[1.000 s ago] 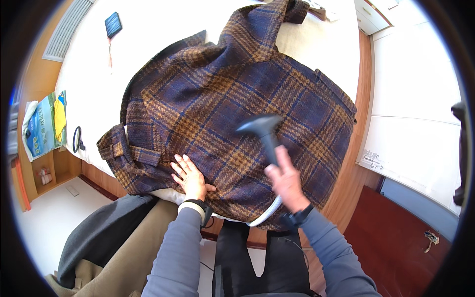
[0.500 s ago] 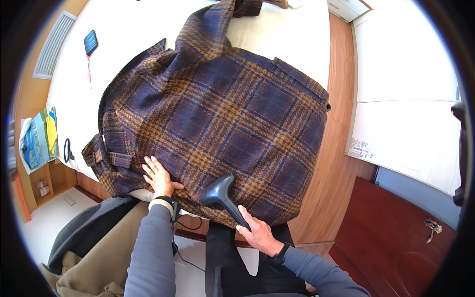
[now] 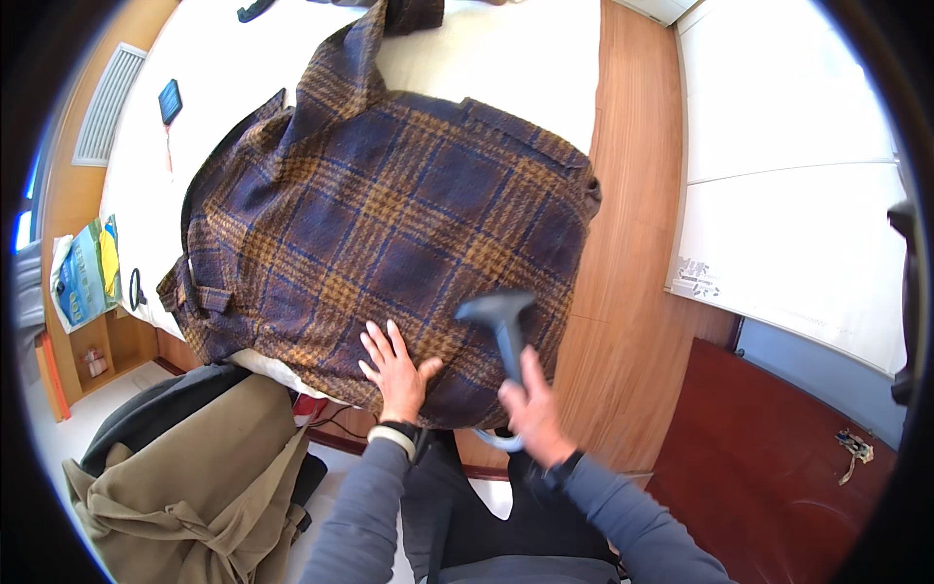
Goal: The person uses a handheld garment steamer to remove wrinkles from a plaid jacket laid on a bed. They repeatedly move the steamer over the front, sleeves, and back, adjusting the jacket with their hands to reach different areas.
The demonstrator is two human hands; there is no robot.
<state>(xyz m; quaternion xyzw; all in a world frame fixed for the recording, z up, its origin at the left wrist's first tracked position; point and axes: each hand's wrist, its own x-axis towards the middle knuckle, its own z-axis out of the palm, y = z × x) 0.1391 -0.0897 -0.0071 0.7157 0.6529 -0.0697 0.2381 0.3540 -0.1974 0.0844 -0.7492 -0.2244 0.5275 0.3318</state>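
Note:
A brown and navy plaid wool coat [image 3: 389, 234] lies spread over the white-covered table [image 3: 506, 58]. My left hand [image 3: 399, 382] rests flat on the coat near its front edge, fingers spread and holding nothing. To its right, my right hand [image 3: 537, 414] grips the handle of a dark garment steamer [image 3: 498, 310] with a broad T-shaped head. The steamer head is over the right front part of the coat; blur hides whether it touches the cloth. Below that hand shows a pale curved tube [image 3: 498, 441], partly hidden.
A khaki garment [image 3: 195, 457] and a dark one are heaped at the lower left. On the table's left lie a small dark device [image 3: 170, 101] and a black ring-shaped item [image 3: 135, 288]. White cabinet panels [image 3: 788, 224] and a dark red board [image 3: 769, 467] stand to the right.
Both hands have moved right along the coat, the right one carrying the steamer toward the coat's right side. My left hand remains flat on the cloth. The view has shifted too.

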